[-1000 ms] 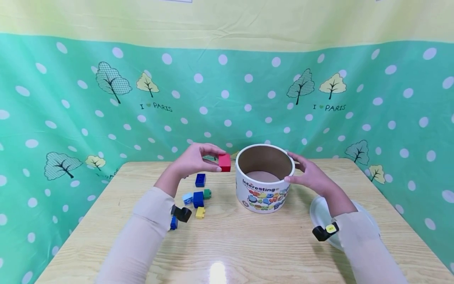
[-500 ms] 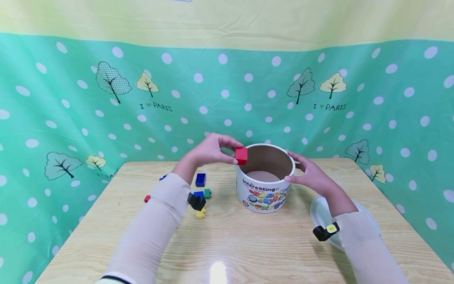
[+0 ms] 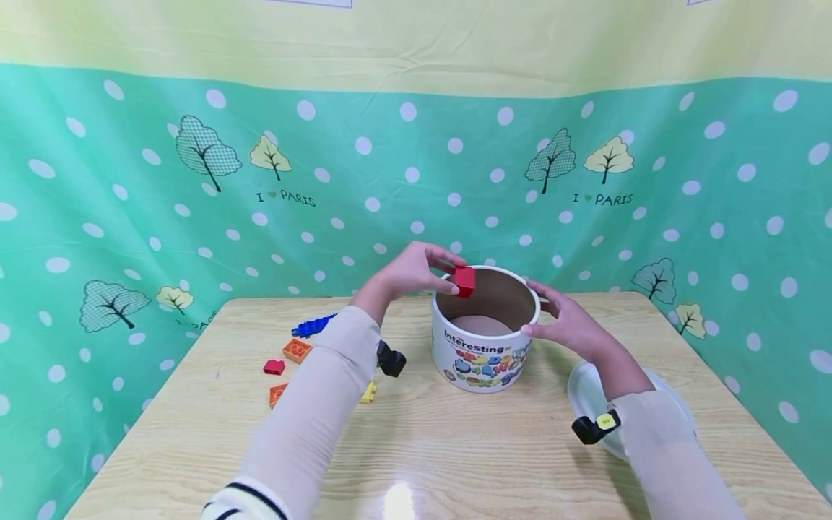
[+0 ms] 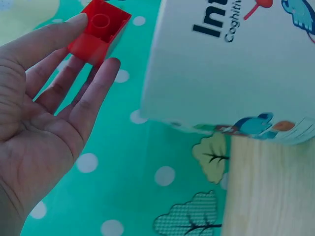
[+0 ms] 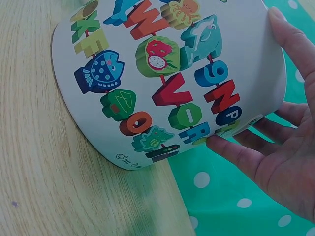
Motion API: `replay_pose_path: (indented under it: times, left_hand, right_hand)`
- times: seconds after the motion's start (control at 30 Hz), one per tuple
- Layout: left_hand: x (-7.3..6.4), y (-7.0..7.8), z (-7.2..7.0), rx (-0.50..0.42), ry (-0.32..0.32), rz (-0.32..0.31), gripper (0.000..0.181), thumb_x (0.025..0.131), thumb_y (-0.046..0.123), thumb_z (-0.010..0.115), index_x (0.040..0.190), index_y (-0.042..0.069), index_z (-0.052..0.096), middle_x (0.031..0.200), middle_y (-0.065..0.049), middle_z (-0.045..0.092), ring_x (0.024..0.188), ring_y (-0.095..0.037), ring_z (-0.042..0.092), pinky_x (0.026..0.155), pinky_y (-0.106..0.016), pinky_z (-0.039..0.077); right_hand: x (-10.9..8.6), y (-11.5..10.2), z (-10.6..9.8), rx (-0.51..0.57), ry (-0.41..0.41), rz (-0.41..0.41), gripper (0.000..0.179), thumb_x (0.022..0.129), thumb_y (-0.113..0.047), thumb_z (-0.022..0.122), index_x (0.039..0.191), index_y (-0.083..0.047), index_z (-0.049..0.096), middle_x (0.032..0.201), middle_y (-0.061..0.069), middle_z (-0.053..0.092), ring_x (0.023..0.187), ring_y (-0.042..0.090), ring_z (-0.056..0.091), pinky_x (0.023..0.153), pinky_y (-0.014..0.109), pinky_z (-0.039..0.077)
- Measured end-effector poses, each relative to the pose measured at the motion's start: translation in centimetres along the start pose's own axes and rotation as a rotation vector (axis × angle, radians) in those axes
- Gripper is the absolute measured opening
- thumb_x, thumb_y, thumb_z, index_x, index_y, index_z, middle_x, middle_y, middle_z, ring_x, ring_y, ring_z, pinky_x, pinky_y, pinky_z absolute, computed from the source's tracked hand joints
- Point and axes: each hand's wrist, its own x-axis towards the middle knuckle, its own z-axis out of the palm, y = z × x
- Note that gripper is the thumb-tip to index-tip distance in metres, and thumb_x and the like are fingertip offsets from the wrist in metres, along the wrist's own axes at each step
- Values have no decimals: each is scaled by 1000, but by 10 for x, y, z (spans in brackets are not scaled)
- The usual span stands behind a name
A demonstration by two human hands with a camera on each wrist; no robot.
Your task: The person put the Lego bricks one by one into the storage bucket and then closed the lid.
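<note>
Head view, mid-frame: a red block (image 3: 465, 282) was pinched by left hand (image 3: 421, 270), white bucket (image 3: 482, 365) held by right hand (image 3: 567, 323), fingers widely spread.

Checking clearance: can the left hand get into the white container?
Likely yes: the white container is uncovered; the left hand holds a red block apparently near its rim; the right hand leaves the way free.

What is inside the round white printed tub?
Within the tub, the head view shows brown inner wall and some bare pale floor. Its front wall hides the near floor; the left hand and red plastic block cover some wall.
</note>
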Motion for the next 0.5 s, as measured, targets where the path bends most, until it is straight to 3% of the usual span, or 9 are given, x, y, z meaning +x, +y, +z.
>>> replay_pose_path:
  times: [0.23, 0.5]
  left_hand:
    - [14, -6, 11, -74, 27, -38, 44, 65, 14, 79, 107, 17, 64, 103, -3, 61, 96, -22, 56, 75, -30, 50]
    - [25, -11, 13, -141, 73, -83, 47, 66, 14, 78, 110, 15, 62, 106, -5, 59, 94, -20, 57, 77, -36, 50]
  right_hand:
    - [0, 2, 0, 4, -5, -3, 90, 70, -35, 74, 141, -26, 20, 143, 6, 23, 129, 34, 22, 91, 55, 34]
    - [-1, 3, 0, 5, -2, -3, 90, 70, -35, 74, 141, -27, 20, 143, 5, 23, 129, 34, 21, 91, 55, 35]
